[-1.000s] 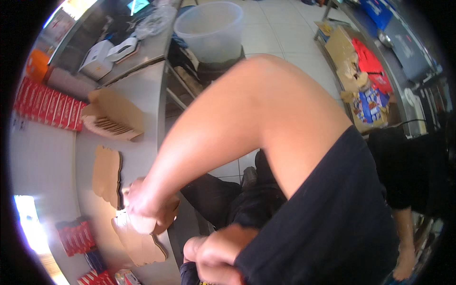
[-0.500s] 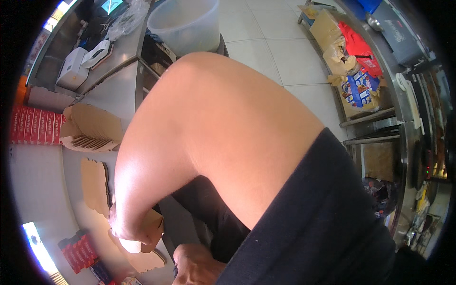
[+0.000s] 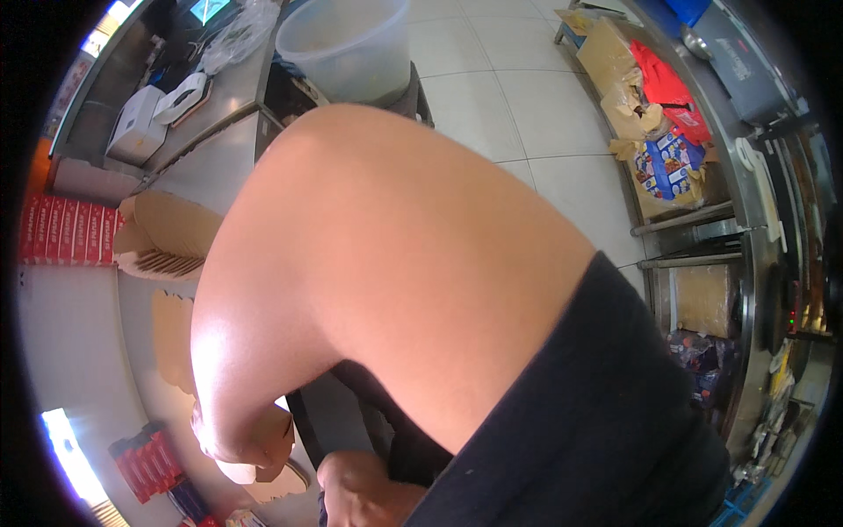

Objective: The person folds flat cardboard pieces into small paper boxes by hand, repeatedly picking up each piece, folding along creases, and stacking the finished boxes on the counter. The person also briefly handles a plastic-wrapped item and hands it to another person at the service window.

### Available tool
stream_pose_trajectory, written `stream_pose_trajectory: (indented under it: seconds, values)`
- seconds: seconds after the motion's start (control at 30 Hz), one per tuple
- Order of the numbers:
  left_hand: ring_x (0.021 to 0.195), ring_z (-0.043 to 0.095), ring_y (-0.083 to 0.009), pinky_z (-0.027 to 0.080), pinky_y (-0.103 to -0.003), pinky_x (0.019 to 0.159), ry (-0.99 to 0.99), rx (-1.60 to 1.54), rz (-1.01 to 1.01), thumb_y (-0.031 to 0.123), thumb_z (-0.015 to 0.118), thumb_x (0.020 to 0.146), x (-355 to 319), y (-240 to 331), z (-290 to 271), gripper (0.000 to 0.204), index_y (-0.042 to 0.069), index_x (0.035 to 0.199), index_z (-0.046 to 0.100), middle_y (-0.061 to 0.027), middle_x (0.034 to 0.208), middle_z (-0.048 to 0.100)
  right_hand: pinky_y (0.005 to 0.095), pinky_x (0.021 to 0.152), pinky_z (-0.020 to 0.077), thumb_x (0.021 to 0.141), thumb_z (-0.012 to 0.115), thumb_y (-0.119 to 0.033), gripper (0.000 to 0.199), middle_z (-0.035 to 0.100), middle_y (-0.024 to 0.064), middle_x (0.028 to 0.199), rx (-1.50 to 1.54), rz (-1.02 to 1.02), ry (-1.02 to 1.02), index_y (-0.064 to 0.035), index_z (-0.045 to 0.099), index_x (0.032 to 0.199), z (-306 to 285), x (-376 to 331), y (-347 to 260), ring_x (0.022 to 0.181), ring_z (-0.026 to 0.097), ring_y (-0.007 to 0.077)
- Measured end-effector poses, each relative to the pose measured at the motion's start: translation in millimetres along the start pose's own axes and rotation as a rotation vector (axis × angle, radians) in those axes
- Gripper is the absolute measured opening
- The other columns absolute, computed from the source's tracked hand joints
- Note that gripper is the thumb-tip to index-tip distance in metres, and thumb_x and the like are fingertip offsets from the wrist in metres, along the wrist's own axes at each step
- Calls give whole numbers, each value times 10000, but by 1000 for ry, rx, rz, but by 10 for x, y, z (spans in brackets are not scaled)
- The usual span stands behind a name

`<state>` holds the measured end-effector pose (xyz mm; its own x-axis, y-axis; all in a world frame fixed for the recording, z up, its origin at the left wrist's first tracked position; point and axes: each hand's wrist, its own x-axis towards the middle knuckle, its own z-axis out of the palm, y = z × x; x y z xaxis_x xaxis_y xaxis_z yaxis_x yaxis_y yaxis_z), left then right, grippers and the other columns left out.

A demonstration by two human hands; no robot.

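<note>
My right arm crosses the middle of the view with its elbow raised and bends down to the lower left. At its end, my right hand [image 3: 230,442] is closed on a brown cardboard box [image 3: 279,437], partly folded; its fingertips are mostly hidden. Beneath it, a flat cardboard blank [image 3: 288,483] lies on the counter. Close by at the lower edge is my left hand [image 3: 362,492], its fingers curled and mostly out of sight, so what it holds cannot be made out. Another cardboard blank [image 3: 172,338] lies just beyond the right forearm.
A stack of cardboard blanks [image 3: 167,233] stands beside red boxes [image 3: 70,230] along the left wall. More red packs [image 3: 147,465] lie at the lower left. Farther off are a white device [image 3: 136,127] and a translucent bin [image 3: 342,53]. Shelving with cartons [image 3: 606,53] lines the right.
My right forearm and hand have shifted slightly left and down, and the cardboard box under the hand has turned with it. The left hand has barely moved.
</note>
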<state>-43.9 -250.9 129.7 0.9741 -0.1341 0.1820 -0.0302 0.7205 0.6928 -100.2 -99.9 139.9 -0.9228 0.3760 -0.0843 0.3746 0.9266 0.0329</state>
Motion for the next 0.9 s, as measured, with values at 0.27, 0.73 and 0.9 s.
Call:
stream_pose_trajectory:
  seconds: [0.27, 0.73, 0.9]
  values:
    - [1394, 468, -458, 332, -529, 1176, -20, -10, -62, 272, 654, 1010, -4, 0, 22, 679, -131, 1444, 322, -356, 1460, 481, 585, 682, 536, 911, 641, -199, 243, 743, 203, 1006, -360, -467, 105, 15, 722, 994, 602, 71, 267, 907, 734, 350]
    - [1450, 457, -487, 334, -550, 1206, -163, 638, 13, 244, 699, 1019, 25, 430, -61, 734, -104, 1542, 318, -397, 1488, 485, 469, 964, 536, 744, 857, -567, 751, 647, 220, 1176, 770, 694, 905, 5, 645, 1181, 491, -2124, -115, 1134, 636, 390]
    - [1193, 653, -377, 543, -442, 978, 378, 443, 665, 157, 695, 999, -603, 450, -809, 456, 11, 1384, 497, -272, 1229, 659, 417, 1031, 455, 796, 916, -470, 707, 526, 32, 1173, 1422, 1085, 1458, -75, 475, 1182, 1317, -3069, -765, 1151, 533, 180]
